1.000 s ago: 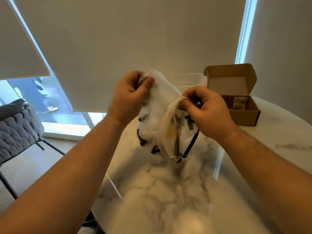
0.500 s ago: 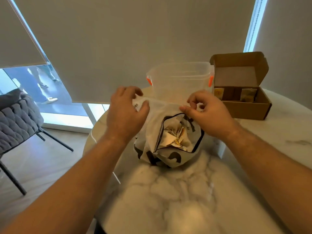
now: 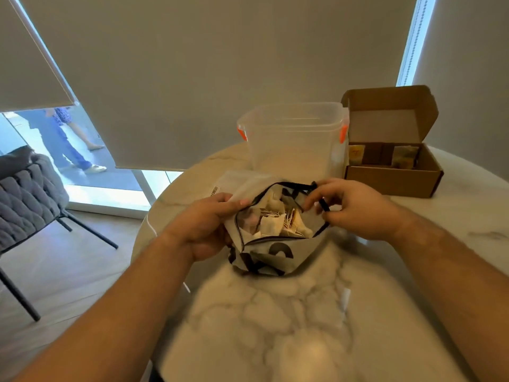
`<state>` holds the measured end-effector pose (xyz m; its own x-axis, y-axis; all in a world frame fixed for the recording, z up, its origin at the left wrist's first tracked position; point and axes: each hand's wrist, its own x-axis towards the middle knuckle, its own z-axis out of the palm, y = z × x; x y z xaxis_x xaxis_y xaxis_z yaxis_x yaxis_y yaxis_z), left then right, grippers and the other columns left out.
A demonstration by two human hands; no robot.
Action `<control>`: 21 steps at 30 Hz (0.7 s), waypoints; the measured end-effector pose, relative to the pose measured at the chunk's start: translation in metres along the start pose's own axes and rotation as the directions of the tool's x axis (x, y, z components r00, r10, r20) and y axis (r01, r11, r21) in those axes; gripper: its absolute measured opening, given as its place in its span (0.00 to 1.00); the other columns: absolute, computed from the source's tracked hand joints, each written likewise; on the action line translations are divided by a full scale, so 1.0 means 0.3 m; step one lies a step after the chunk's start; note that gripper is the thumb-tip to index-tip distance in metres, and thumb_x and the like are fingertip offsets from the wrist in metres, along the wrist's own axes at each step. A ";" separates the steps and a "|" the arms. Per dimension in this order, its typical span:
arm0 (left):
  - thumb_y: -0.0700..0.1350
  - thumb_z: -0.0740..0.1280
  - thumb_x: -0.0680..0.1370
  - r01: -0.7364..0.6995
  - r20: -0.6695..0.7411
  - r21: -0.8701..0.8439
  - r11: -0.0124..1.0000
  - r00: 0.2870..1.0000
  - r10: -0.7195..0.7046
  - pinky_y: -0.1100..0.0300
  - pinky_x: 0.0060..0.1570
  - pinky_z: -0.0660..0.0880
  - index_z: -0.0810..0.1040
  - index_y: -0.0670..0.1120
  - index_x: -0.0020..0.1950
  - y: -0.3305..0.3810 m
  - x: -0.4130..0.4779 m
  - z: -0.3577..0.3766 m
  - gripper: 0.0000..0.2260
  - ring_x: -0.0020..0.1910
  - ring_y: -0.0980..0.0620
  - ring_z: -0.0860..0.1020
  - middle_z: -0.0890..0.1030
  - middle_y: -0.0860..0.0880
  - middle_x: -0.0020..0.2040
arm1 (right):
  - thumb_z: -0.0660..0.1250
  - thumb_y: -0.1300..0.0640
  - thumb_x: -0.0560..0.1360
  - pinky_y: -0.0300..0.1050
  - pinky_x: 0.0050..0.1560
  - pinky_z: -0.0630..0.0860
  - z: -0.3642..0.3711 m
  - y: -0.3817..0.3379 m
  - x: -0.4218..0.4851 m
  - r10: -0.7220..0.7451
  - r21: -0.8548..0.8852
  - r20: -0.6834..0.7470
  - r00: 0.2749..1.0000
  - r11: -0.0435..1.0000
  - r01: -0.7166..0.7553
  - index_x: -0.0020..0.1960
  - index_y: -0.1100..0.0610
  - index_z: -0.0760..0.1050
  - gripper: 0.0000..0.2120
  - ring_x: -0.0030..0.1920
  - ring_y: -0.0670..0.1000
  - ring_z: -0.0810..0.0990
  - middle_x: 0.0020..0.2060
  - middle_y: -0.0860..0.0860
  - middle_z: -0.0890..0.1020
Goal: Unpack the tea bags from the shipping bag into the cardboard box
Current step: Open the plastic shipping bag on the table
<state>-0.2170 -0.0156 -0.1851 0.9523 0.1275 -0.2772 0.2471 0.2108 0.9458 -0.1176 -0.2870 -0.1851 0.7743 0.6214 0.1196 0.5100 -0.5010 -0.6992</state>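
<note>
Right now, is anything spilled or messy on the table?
Nothing has spilled. The tea bags are a jumbled heap, but all inside the shipping bag, which the left hand and right hand hold open on the table. The cardboard box sits upright with its lid open.

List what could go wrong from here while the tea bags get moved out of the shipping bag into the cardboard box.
1. The tea bags lie tangled with their strings, so pulling one may drag others out onto the table.
2. The shipping bag stays open only because the left hand and right hand spread its rim; releasing one side may let it collapse.
3. The clear container stands beside the cardboard box; a carried bag could land in it.
</note>
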 end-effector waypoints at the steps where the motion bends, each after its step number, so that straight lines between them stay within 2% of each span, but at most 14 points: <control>1: 0.43 0.74 0.73 0.014 0.026 -0.097 0.995 1.000 -0.011 0.50 0.45 0.79 0.76 0.42 0.52 -0.007 0.004 -0.003 0.12 0.41 0.45 0.83 0.82 0.40 0.44 | 0.70 0.67 0.77 0.32 0.55 0.73 0.002 0.001 0.003 0.014 -0.019 -0.005 1.000 1.000 -0.014 0.58 0.44 0.84 0.20 0.55 0.42 0.77 0.55 0.33 0.74; 2: 0.42 0.74 0.74 0.027 0.047 -0.194 0.981 0.999 -0.018 0.50 0.50 0.82 0.76 0.39 0.53 -0.013 0.005 -0.004 0.11 0.45 0.43 0.84 0.82 0.38 0.47 | 0.70 0.66 0.77 0.33 0.57 0.72 0.003 0.004 0.005 0.022 -0.038 -0.023 1.000 0.999 -0.022 0.63 0.44 0.83 0.22 0.57 0.42 0.76 0.58 0.35 0.75; 3: 0.41 0.75 0.74 0.032 0.077 -0.281 0.959 0.997 -0.011 0.45 0.59 0.81 0.77 0.36 0.59 -0.025 0.014 -0.011 0.17 0.54 0.38 0.83 0.81 0.33 0.55 | 0.70 0.65 0.77 0.34 0.59 0.72 0.002 0.010 0.008 0.030 -0.054 -0.042 0.999 0.998 -0.032 0.66 0.44 0.81 0.23 0.59 0.42 0.76 0.61 0.38 0.76; 4: 0.41 0.76 0.74 0.032 0.102 -0.346 0.938 0.995 0.004 0.40 0.67 0.76 0.74 0.35 0.67 -0.036 0.023 -0.012 0.25 0.65 0.34 0.78 0.77 0.30 0.65 | 0.70 0.65 0.77 0.36 0.61 0.73 -0.002 0.016 0.009 0.041 -0.065 -0.063 0.997 0.997 -0.045 0.68 0.44 0.80 0.24 0.62 0.43 0.75 0.63 0.39 0.76; 5: 0.41 0.76 0.75 0.027 0.141 -0.396 0.918 0.990 0.031 0.38 0.70 0.72 0.71 0.36 0.72 -0.042 0.030 -0.004 0.28 0.71 0.33 0.74 0.72 0.30 0.70 | 0.71 0.64 0.76 0.39 0.63 0.74 -0.008 0.023 0.011 0.055 -0.072 -0.080 0.995 0.996 -0.061 0.68 0.45 0.79 0.25 0.63 0.44 0.75 0.64 0.40 0.76; 6: 0.41 0.73 0.76 0.006 0.171 -0.425 0.905 0.982 0.074 0.39 0.69 0.73 0.72 0.37 0.71 -0.042 0.032 0.013 0.24 0.70 0.33 0.75 0.73 0.30 0.70 | 0.71 0.64 0.75 0.42 0.65 0.75 -0.016 0.029 0.011 0.072 -0.072 -0.097 0.993 0.994 -0.079 0.69 0.45 0.79 0.25 0.64 0.45 0.75 0.64 0.41 0.76; 8: 0.39 0.66 0.80 -0.019 0.273 -0.405 0.914 0.952 0.141 0.44 0.58 0.80 0.76 0.42 0.59 -0.041 0.039 0.056 0.09 0.58 0.39 0.81 0.80 0.36 0.58 | 0.72 0.64 0.74 0.44 0.63 0.78 -0.036 0.047 0.009 0.120 -0.018 -0.119 0.986 0.992 -0.123 0.69 0.45 0.79 0.26 0.62 0.46 0.77 0.62 0.43 0.77; 9: 0.38 0.64 0.80 -0.021 0.331 -0.381 0.924 0.930 0.157 0.47 0.51 0.82 0.76 0.45 0.56 -0.038 0.039 0.078 0.07 0.52 0.41 0.81 0.79 0.39 0.54 | 0.72 0.64 0.74 0.45 0.61 0.80 -0.048 0.059 0.009 0.151 0.044 -0.117 0.982 0.988 -0.147 0.69 0.45 0.78 0.27 0.61 0.47 0.79 0.61 0.44 0.78; 11: 0.35 0.62 0.76 -0.010 0.455 -0.316 0.949 0.876 0.161 0.52 0.40 0.81 0.77 0.46 0.56 -0.031 0.040 0.112 0.11 0.43 0.43 0.80 0.78 0.40 0.49 | 0.73 0.66 0.71 0.49 0.57 0.84 -0.075 0.090 0.008 0.226 0.201 -0.048 0.973 0.956 -0.213 0.70 0.44 0.76 0.31 0.59 0.50 0.82 0.62 0.47 0.79; 14: 0.31 0.66 0.71 -0.071 0.510 -0.095 0.993 0.853 0.110 0.56 0.37 0.80 0.79 0.44 0.56 -0.008 0.060 0.135 0.16 0.40 0.46 0.80 0.78 0.42 0.46 | 0.76 0.69 0.69 0.53 0.57 0.84 -0.116 0.124 0.011 0.264 0.301 0.144 0.954 0.907 -0.296 0.75 0.43 0.69 0.41 0.61 0.53 0.82 0.68 0.48 0.75; 16: 0.32 0.70 0.71 -0.117 0.441 0.181 0.976 0.897 0.026 0.55 0.39 0.82 0.80 0.44 0.60 0.015 0.087 0.136 0.18 0.42 0.46 0.82 0.81 0.42 0.50 | 0.79 0.66 0.68 0.51 0.66 0.79 -0.137 0.130 0.018 0.230 0.157 0.214 0.949 0.951 -0.266 0.79 0.43 0.63 0.47 0.67 0.51 0.77 0.71 0.46 0.72; 17: 0.34 0.73 0.70 -0.147 0.357 0.387 0.910 0.934 0.000 0.53 0.41 0.83 0.81 0.46 0.62 0.031 0.096 0.137 0.21 0.43 0.44 0.84 0.82 0.42 0.53 | 0.80 0.63 0.68 0.47 0.69 0.75 -0.144 0.126 0.019 0.217 0.046 0.236 0.947 0.971 -0.234 0.81 0.44 0.60 0.48 0.69 0.48 0.74 0.72 0.44 0.71; 19: 0.38 0.78 0.67 -0.160 0.199 0.734 0.660 0.980 0.016 0.48 0.47 0.85 0.81 0.57 0.62 0.064 0.103 0.140 0.26 0.46 0.44 0.86 0.82 0.44 0.57 | 0.80 0.59 0.70 0.42 0.70 0.70 -0.149 0.112 0.018 0.207 -0.138 0.252 0.945 0.975 -0.177 0.82 0.46 0.56 0.49 0.69 0.48 0.71 0.71 0.44 0.70; 21: 0.41 0.80 0.66 -0.164 0.163 0.866 0.472 0.986 0.043 0.54 0.45 0.84 0.77 0.64 0.66 0.091 0.089 0.161 0.33 0.45 0.50 0.86 0.81 0.51 0.58 | 0.79 0.57 0.71 0.41 0.69 0.70 -0.150 0.106 0.005 0.206 -0.227 0.258 0.944 0.963 -0.148 0.83 0.46 0.54 0.49 0.69 0.48 0.71 0.71 0.45 0.69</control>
<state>-0.1762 -0.0533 -0.1587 0.9786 -0.0236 -0.2045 0.1151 -0.7610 0.6385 -0.0834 -0.3290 -0.1755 0.7393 0.6389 -0.2127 0.4616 -0.7108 -0.5307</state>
